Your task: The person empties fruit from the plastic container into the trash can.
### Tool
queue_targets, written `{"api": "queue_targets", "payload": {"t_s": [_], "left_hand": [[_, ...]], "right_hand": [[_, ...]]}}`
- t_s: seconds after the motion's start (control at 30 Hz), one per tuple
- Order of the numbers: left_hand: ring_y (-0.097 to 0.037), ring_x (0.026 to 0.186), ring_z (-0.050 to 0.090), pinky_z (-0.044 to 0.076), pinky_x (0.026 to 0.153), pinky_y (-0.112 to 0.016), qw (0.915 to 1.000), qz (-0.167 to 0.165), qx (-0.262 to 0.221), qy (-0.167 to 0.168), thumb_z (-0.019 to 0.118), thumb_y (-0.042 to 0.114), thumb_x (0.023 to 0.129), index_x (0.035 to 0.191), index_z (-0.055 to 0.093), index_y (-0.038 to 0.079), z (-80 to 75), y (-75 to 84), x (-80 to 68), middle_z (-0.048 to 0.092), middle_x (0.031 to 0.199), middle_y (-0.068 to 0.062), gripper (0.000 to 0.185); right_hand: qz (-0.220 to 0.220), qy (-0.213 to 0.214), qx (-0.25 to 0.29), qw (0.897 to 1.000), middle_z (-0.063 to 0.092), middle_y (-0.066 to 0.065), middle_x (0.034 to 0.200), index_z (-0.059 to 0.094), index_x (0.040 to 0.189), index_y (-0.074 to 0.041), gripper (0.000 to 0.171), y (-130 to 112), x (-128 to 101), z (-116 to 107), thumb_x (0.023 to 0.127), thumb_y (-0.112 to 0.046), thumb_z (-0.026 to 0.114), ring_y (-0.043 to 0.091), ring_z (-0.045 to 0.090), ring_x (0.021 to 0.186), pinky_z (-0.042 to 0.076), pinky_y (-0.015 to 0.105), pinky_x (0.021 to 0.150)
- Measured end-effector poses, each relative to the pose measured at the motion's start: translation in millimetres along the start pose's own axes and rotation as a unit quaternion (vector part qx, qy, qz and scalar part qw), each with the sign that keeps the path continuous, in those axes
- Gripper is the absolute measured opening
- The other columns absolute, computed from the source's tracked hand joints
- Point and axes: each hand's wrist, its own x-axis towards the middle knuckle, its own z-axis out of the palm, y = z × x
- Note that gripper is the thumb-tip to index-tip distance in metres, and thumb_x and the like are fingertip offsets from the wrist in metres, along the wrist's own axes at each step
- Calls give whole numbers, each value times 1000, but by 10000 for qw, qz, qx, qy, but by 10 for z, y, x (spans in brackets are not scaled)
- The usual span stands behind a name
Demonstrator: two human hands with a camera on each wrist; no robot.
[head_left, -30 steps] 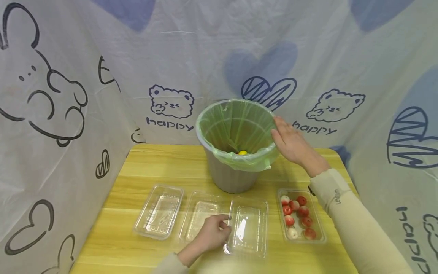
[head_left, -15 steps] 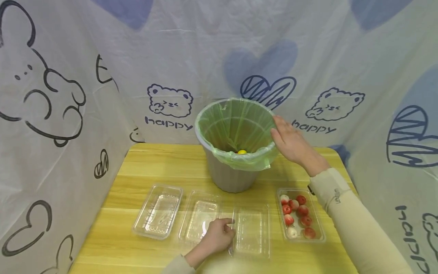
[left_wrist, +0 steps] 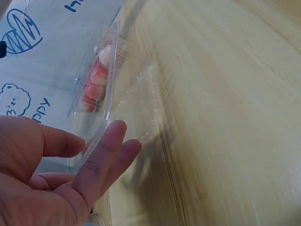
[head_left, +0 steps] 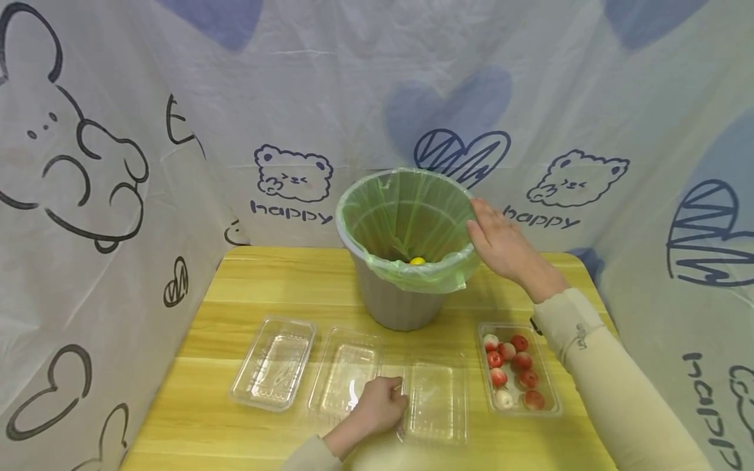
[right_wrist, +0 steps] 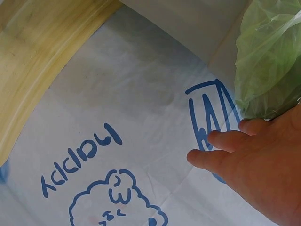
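In the head view my left hand [head_left: 379, 405] pinches the near-left edge of a clear plastic tray [head_left: 437, 399]. The left wrist view has that rim between thumb and index finger [left_wrist: 106, 146]. My right hand [head_left: 503, 242] rests against the right rim of a grey bin [head_left: 400, 307], its fingers stretched out along the outside. A thin green bag [head_left: 424, 281] lines the bin and folds over its rim. Deep inside lies a small yellow thing [head_left: 417, 261], mostly hidden by the near rim.
Two more clear trays stand to the left, a middle tray [head_left: 347, 363] and a far-left tray [head_left: 275, 366]. At the right, another clear tray [head_left: 518, 409] holds several small red and white fruits [head_left: 528, 379]. Printed sheeting [head_left: 377, 85] rises behind the wooden table [head_left: 265, 281].
My left hand has shifted a little to the right with the tray, which now lies flatter and farther from the middle tray. My right hand has stayed at the bin rim.
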Motion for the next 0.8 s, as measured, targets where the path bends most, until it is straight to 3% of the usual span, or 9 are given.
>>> {"api": "queue_targets", "payload": {"t_s": [0.2,0.33,0.43,0.57,0.67,0.8], "left_hand": [[1,37,32,30,35,-11,10000,-24,81,-23,63,10,99,142,47,-24,-82,43,-25,44,47,13,57],[1,39,34,32,36,-11,9996,157,217,74,60,11,100,144,46,-23,-230,95,-32,52,51,8,57],[-6,43,51,39,37,-13,9997,117,207,75,60,14,101,147,45,-20,-351,132,-47,70,68,-4,59],[-23,59,71,53,44,-21,9997,-85,-14,-219,62,19,102,150,45,-15,-434,140,-87,78,88,-16,61],[-32,64,74,63,53,-31,9985,-142,-174,-507,63,19,102,150,45,-15,-415,118,-122,77,86,-18,62],[-37,65,74,68,60,-42,9973,-84,-369,-635,65,16,101,149,44,-17,-338,88,-138,76,82,-20,62]], "right_hand": [[17,-1,40,10000,2,18,177,1,170,-8,73,3,-3,7,112,-51,13,47,4,163,4,70,132],[8,9,70,10000,2,17,178,1,170,-9,72,5,-3,7,112,-51,13,47,4,163,3,70,132],[-8,26,70,10000,2,17,178,2,170,-9,73,3,-3,4,112,-52,13,46,4,163,3,69,132],[-21,49,55,10000,2,17,178,2,170,-9,72,2,-4,1,112,-51,13,45,4,163,4,68,132],[-29,52,51,10000,2,17,178,3,170,-9,72,1,-1,6,112,-51,13,45,4,164,5,67,133],[-37,44,37,10000,2,17,178,3,170,-8,73,8,-10,0,113,-51,13,45,4,163,5,64,134]]}}
